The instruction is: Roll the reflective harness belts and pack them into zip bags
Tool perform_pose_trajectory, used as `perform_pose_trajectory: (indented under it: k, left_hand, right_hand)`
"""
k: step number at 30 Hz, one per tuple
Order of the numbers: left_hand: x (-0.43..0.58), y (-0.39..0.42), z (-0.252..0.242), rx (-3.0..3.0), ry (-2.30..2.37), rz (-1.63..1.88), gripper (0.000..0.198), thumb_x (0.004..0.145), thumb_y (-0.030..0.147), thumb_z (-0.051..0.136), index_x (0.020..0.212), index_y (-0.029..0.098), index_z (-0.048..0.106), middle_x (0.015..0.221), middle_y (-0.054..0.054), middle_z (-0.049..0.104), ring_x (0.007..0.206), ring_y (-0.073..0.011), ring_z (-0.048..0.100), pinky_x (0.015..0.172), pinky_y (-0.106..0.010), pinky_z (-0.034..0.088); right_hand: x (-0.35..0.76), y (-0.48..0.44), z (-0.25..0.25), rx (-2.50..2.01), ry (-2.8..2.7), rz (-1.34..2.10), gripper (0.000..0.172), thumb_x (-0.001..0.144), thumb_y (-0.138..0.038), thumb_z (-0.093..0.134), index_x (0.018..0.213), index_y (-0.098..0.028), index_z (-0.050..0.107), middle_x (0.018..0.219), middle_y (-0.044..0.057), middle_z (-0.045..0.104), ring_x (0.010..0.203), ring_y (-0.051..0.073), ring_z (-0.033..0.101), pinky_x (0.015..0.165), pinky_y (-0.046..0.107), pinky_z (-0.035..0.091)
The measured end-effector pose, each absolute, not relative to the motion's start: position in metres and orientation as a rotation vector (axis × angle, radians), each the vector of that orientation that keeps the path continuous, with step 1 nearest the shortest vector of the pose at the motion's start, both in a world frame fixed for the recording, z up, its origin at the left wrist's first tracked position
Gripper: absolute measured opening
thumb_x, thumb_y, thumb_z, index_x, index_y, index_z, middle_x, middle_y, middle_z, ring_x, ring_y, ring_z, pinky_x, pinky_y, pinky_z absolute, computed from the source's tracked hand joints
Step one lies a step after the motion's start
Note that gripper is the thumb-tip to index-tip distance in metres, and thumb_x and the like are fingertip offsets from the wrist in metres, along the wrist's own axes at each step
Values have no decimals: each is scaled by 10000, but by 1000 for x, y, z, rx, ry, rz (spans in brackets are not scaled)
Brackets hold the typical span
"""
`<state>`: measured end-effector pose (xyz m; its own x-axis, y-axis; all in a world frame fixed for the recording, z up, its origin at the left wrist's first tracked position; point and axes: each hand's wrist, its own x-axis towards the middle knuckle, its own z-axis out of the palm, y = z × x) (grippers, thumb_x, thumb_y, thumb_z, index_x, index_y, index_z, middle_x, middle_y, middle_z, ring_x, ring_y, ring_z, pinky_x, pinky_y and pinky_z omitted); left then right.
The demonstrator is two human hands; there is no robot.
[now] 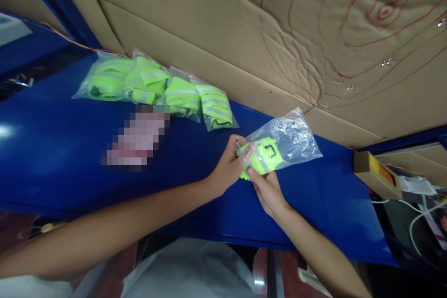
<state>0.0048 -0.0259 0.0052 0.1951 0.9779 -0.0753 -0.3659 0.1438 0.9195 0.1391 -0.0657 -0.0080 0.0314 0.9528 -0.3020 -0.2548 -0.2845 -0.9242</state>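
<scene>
A clear plastic bag lies on the blue table, with a folded neon-yellow reflective band partly inside its open end. My left hand pinches the bag's mouth from the left. My right hand grips the near end of the band from below, fingers closed on it. Both hands meet at the bag's opening.
Several bagged neon-yellow reflective bands lie in a row at the table's far left. A pixelated patch sits in front of them. Cardboard sheets with red lines line the back. A small cardboard box and white cables are at right.
</scene>
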Motion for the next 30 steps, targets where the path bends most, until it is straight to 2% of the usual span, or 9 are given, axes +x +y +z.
perform_pose_trajectory:
  k: [6,10,13,18,23,30]
  left_hand:
    - [-3,-11,-5,1185,778,1059,294,1013,468,529,1121,196,552,1121,-40,599,1078,-176,566,946,-300,463]
    - [-4,-7,-11,1304,634,1060,405,920,391,687,1248,194,553,1273,-87,610,1206,-223,589,1025,-358,477]
    - [-3,-8,-14,1341,620,1102,472,860,335,778,1256,186,569,1265,-95,642,1211,-235,630,1073,-386,485]
    - [-4,-11,-16,1347,765,1169,289,883,301,761,1101,186,610,1085,-43,717,1046,-186,696,966,-328,526]
    - [-6,-11,-16,1338,882,1189,221,864,271,743,907,192,541,868,16,676,834,-143,672,765,-262,503]
    - [-9,-8,-19,1401,863,1134,171,890,254,658,831,193,510,779,31,626,739,-127,616,703,-248,452]
  right_hand:
    - [157,-50,-5,-1234,-751,1410,524,632,-449,965,1025,-183,743,950,56,788,818,200,723,839,351,613]
    - [166,-46,-5,-1215,-758,1356,456,653,-478,953,941,-192,744,855,33,752,738,148,663,737,285,584]
    - [167,-45,-6,-1216,-765,1311,434,661,-515,942,876,-197,740,790,19,716,691,124,619,683,259,555]
    - [166,-48,-11,-1233,-841,1351,431,696,-541,915,835,-173,739,763,31,699,681,124,611,660,262,525]
    - [164,-53,-16,-1264,-995,1381,390,825,-542,817,845,-158,749,721,32,672,640,126,599,593,262,494]
    - [166,-52,-12,-1313,-930,1414,402,772,-530,860,829,-147,749,753,38,683,639,115,587,557,238,477]
